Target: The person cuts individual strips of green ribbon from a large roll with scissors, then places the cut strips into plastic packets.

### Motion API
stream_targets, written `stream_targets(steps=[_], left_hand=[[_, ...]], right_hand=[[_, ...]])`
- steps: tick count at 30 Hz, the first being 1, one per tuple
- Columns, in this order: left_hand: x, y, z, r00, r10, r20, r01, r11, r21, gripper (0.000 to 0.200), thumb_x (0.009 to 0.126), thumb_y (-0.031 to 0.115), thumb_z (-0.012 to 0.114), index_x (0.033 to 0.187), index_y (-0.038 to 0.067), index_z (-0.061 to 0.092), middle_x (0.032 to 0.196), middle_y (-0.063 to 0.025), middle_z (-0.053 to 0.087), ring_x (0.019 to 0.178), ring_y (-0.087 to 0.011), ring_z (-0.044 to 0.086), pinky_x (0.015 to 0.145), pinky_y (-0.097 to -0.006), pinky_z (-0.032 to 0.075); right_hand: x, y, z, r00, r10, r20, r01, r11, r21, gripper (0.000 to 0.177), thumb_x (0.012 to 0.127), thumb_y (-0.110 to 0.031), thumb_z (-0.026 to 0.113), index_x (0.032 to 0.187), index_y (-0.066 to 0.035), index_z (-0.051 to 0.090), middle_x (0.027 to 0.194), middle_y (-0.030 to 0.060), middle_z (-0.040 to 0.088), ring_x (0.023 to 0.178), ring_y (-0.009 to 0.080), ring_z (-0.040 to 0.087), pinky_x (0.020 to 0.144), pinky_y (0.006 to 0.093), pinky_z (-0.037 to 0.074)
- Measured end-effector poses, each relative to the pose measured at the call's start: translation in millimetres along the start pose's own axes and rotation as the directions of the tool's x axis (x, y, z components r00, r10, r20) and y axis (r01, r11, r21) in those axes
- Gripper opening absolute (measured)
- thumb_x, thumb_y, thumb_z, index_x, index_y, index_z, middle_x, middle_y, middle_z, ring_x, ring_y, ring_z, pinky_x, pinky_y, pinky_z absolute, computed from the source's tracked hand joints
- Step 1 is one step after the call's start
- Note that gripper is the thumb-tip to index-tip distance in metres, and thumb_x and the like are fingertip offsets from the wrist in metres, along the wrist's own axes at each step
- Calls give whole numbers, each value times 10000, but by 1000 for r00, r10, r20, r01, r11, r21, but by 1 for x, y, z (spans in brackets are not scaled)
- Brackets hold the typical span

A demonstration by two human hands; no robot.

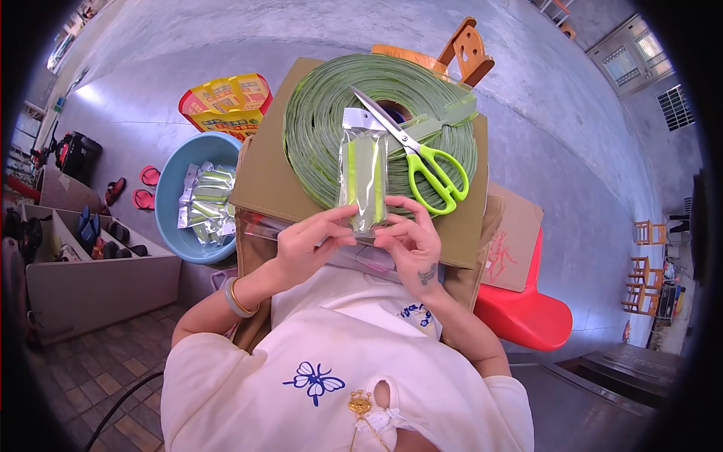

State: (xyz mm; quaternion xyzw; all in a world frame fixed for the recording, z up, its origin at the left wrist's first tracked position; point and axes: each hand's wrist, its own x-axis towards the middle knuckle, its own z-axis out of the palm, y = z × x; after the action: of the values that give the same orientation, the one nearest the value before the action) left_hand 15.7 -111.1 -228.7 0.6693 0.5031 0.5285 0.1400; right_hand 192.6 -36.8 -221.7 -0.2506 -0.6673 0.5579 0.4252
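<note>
A clear and silvery plastic packet (364, 175) with green strips inside stands up in front of me. My left hand (315, 237) pinches its lower left corner between thumb and fingers. Its lower right edge is gripped by my right hand (411, 239). Behind the packet lies a large flat roll of green plastic strip (320, 113), with a loose strip end crossing its core. Scissors with lime-green handles (439, 177) rest on the roll, blades partly crossed and pointing up-left, right of the packet. The roll sits on a brown-covered surface (267, 169).
On the left, a light blue basin (172, 218) holds several filled packets (207, 203). Behind it stands a yellow and red bag (226, 102). A red chair (527, 313) with cardboard (514, 237) is at right. A wooden chair (467, 53) stands behind the roll. Shoes fill a shelf (102, 290).
</note>
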Motion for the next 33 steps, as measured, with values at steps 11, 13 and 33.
stream_targets(steps=[11,13,33], left_hand=[[-16,19,3,531,-806,260,670,212,-711,97,821,37,616,772,-25,561,939,-146,591,804,-194,632,747,-273,539],[-16,19,5,462,-833,304,654,88,-752,92,826,31,606,786,-29,548,904,-149,599,807,-213,640,738,-276,553],[-18,20,11,559,-804,205,645,266,-716,115,821,25,597,788,-21,496,857,-151,600,708,-230,656,616,-287,569]], right_hand=[[-7,-4,9,788,615,10,-579,735,352,117,789,-23,651,780,32,548,783,122,620,668,154,635,624,254,560],[-7,-1,9,789,614,-3,-578,744,335,122,790,-20,647,771,28,536,759,122,620,631,156,636,604,261,564],[3,3,19,883,461,-90,-419,860,293,175,850,-41,574,899,-18,408,797,63,578,694,103,601,585,225,531]])
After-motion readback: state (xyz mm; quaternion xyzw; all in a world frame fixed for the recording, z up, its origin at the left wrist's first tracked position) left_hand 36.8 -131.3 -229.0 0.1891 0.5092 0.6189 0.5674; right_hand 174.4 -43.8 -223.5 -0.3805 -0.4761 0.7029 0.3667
